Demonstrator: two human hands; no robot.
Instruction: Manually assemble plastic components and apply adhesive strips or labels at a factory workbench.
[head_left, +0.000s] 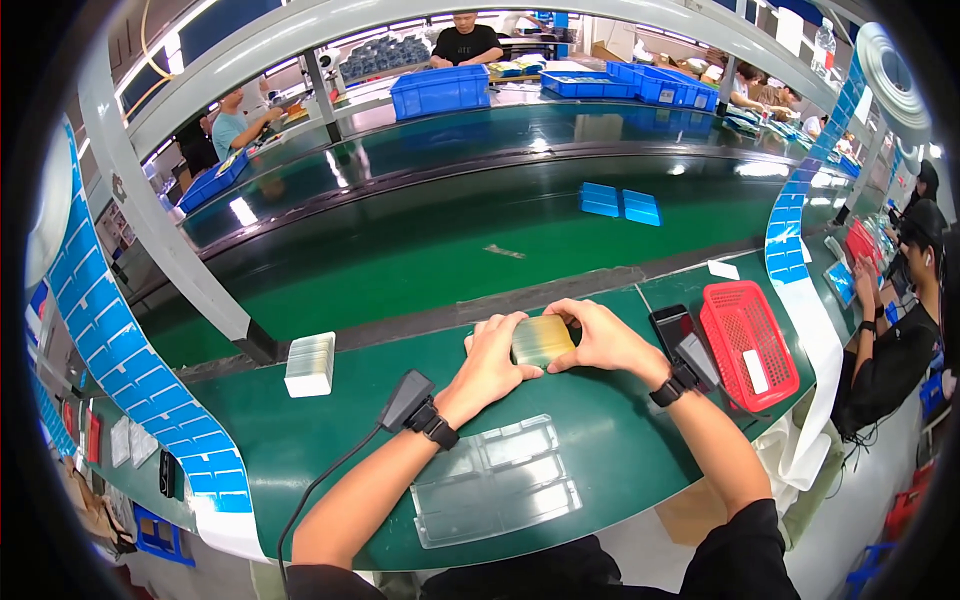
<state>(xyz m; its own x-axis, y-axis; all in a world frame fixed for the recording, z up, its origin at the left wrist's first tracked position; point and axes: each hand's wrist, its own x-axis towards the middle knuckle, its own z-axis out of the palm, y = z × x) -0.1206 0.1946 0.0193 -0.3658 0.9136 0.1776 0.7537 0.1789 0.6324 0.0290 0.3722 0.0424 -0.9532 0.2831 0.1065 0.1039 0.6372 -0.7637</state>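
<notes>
Head camera: at the far edge of the green worktop (300,440), the left hand (492,360) and right hand (600,340) clasp a gold-tinted stack of thin sheets (542,341) by its short ends. It looks light, slick and apt to fan apart. Fingers cover its sides; the sheets' count is unreadable.

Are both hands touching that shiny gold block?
Touching. The head view shows the left hand and right hand pressed against opposite sides of the gold block, fingers wrapped over its edges.

Basket (748,344) right of block (541,340), tray (495,480) before it
</notes>
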